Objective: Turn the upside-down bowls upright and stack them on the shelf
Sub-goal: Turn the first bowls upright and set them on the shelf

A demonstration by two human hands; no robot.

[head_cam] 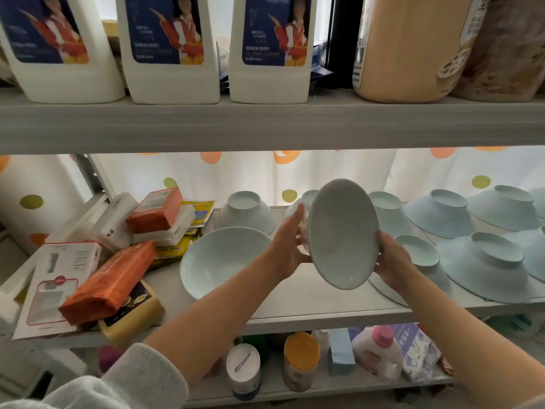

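Both hands hold one pale blue-white bowl (342,231) on its side above the middle shelf (295,311), its hollow facing me. My left hand (287,243) grips its left rim and back. My right hand (393,261) grips its right rim. One bowl (221,261) stands upright on the shelf to the left. Behind it an upside-down bowl (246,212) rests on its rim. Several more upside-down bowls sit to the right, among them a pale blue bowl (441,214) and a larger pale blue bowl (486,267).
Orange packets (109,284), a white box (56,287) and other packages pile up at the shelf's left end. White jugs (171,48) and jars stand on the shelf above. Bottles and cans (243,370) fill the shelf below. A dotted curtain hangs behind.
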